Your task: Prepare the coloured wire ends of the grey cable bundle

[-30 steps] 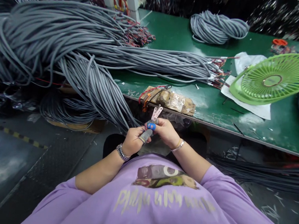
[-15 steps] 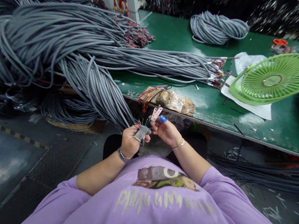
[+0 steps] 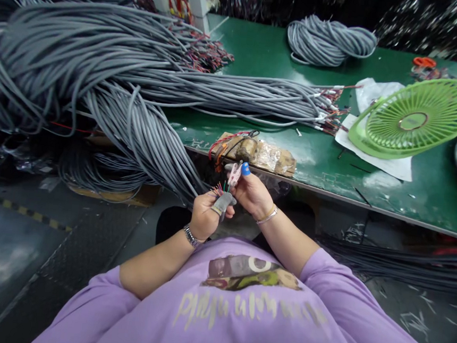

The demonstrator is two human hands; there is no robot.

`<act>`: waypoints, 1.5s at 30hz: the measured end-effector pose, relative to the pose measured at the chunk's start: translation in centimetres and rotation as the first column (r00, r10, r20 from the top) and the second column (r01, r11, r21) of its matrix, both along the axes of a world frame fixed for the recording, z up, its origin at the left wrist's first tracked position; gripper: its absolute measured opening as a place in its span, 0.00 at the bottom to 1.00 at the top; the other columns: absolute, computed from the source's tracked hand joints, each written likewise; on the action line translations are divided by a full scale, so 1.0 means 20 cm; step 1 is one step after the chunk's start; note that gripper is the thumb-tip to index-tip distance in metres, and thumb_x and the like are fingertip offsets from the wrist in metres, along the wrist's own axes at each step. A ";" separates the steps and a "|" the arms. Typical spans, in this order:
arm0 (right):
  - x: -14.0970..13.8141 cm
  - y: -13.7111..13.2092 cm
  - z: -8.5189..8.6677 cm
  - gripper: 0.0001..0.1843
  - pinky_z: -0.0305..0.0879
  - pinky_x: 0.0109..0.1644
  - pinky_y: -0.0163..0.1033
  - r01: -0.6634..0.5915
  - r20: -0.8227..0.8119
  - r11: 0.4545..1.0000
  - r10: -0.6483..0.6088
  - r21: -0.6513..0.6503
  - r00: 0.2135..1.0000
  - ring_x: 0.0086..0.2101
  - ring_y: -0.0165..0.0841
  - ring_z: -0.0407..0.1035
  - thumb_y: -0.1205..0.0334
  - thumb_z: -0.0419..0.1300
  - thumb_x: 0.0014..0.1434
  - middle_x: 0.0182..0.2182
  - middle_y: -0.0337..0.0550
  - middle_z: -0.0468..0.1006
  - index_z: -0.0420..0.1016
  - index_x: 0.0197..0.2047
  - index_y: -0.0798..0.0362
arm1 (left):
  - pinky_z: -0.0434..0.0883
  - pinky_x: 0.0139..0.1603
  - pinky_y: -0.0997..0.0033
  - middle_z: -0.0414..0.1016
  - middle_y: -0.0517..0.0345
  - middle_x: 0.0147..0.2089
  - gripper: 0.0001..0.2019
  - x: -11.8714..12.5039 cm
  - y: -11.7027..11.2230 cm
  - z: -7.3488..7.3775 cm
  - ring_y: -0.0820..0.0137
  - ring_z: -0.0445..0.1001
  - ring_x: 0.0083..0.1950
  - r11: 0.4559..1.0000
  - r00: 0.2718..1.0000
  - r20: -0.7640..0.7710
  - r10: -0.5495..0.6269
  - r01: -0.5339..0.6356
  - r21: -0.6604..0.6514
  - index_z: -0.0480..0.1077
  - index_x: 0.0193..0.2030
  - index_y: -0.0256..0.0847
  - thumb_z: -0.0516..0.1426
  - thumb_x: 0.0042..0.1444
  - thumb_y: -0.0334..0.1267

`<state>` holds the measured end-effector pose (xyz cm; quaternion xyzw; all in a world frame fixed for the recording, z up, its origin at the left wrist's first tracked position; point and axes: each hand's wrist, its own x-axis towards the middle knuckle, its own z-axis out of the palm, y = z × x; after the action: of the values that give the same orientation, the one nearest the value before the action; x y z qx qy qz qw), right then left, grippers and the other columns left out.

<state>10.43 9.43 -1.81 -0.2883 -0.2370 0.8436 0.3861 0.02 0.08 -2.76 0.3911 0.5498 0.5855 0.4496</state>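
Note:
My left hand (image 3: 205, 215), with grey fabric over its thumb, is closed around the end of a grey cable. Thin coloured wires (image 3: 219, 189) fan out above its fingers, red, orange and green among them. Close beside it, my right hand (image 3: 253, 194) pinches a small pale pink clip-like tool (image 3: 234, 175), whose tip is right by the wires. A blue cover (image 3: 245, 168) wraps one fingertip of that hand. Whether the tool is touching a wire is too small to tell.
A thick bundle of grey cables (image 3: 147, 137) hangs off the green table (image 3: 317, 163) on the left. A cardboard piece (image 3: 285, 161) with taped parts lies at the table edge. Further right are a green fan (image 3: 420, 121) and white paper (image 3: 393, 165). A coiled cable (image 3: 330, 41) lies behind.
My two hands have come closer together. The right hand has shifted slightly left with the pink tool and turned, and the left hand has moved a little right with the wires.

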 end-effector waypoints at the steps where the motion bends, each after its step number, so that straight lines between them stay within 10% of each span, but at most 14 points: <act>1: 0.00 0.00 0.00 0.20 0.60 0.28 0.31 0.003 0.005 1.000 -0.003 -0.002 1.000 0.25 0.25 0.61 0.44 0.66 0.55 0.22 0.36 0.69 0.75 0.31 0.54 | 0.71 0.19 0.77 0.76 0.56 0.22 0.17 0.00 0.00 0.00 0.74 0.72 0.18 1.000 1.000 -0.003 -0.006 0.006 -0.003 0.75 0.24 0.36 0.63 0.52 0.49; 15: 0.03 0.02 0.00 0.27 0.60 0.28 0.33 -0.135 -0.007 0.991 0.135 -0.013 0.991 0.24 0.26 0.62 0.35 0.56 0.58 0.28 0.40 0.76 0.76 0.36 0.53 | 0.73 0.20 0.76 0.76 0.56 0.21 0.16 -0.02 -0.04 0.01 0.73 0.73 0.19 0.988 0.992 -0.121 0.026 -0.007 0.155 0.75 0.25 0.37 0.61 0.53 0.49; 26: 0.01 -0.02 -0.06 0.24 0.56 0.28 0.33 0.139 0.126 0.937 -0.187 0.321 0.974 0.23 0.25 0.57 0.38 0.63 0.53 0.22 0.35 0.68 0.72 0.29 0.53 | 0.73 0.25 0.76 0.78 0.58 0.24 0.07 -0.07 0.00 -0.03 0.72 0.75 0.23 0.963 0.900 -0.420 0.121 -0.004 0.269 0.77 0.32 0.39 0.59 0.54 0.37; 32: -0.03 0.01 -0.04 0.26 0.58 0.27 0.33 -0.018 0.048 0.997 0.015 0.069 0.999 0.25 0.27 0.61 0.36 0.62 0.53 0.25 0.38 0.71 0.74 0.32 0.53 | 0.71 0.24 0.76 0.77 0.58 0.22 0.06 -0.06 0.02 0.00 0.72 0.75 0.23 0.947 0.817 -0.558 0.145 0.048 0.317 0.74 0.25 0.40 0.58 0.51 0.33; 45: -0.04 0.00 -0.05 0.27 0.61 0.28 0.32 0.007 -0.082 0.996 -0.014 -0.087 0.997 0.25 0.26 0.64 0.34 0.59 0.55 0.27 0.38 0.75 0.75 0.34 0.52 | 0.70 0.25 0.77 0.77 0.60 0.22 0.05 -0.07 0.00 -0.01 0.74 0.74 0.22 0.944 0.806 -0.573 0.144 0.062 0.325 0.74 0.27 0.39 0.57 0.50 0.31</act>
<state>9.62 9.42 -2.82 -0.2710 -0.1827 0.8621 0.3872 -1.45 0.14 -2.98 0.6104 0.5650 0.5278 0.1720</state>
